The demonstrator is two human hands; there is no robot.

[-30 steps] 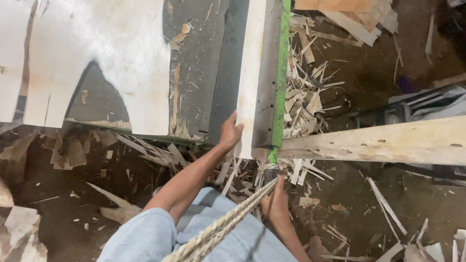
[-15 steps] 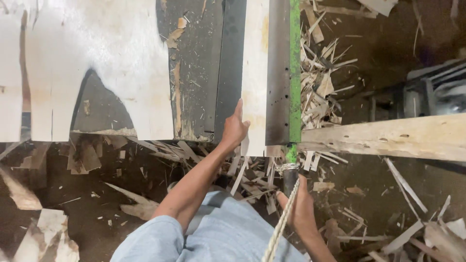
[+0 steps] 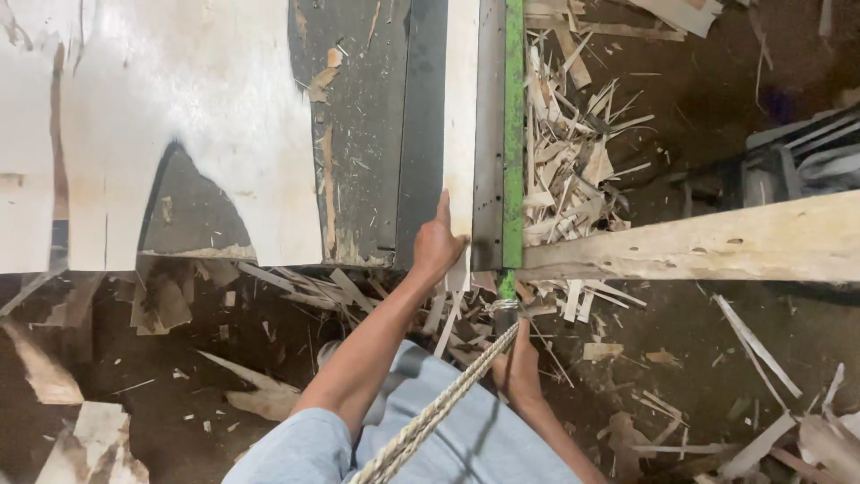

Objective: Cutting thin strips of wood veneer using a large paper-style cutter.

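Note:
My left hand (image 3: 436, 244) reaches forward to the near end of a narrow pale veneer strip (image 3: 461, 108). The strip lies along the dark machine bed (image 3: 372, 134), and my fingers pinch its end with one finger pointing up along its edge. Just right of the strip runs a grey rail with a green bar (image 3: 512, 125). A twisted rope (image 3: 439, 412) rises from below to a ring at the green bar's lower end. My right hand (image 3: 518, 363) hangs low beside that rope with curled fingers. Whether it grips anything is hidden.
A wide, torn sheet of pale veneer (image 3: 161, 125) covers the bed on the left. Wood slivers and scraps (image 3: 573, 161) litter the dirt floor on all sides. A rough wooden beam (image 3: 717, 242) runs off to the right at bed height.
My left hand stays at the strip's near end. My right hand has shifted right, toward the rope under the green bar. The view has drifted slightly.

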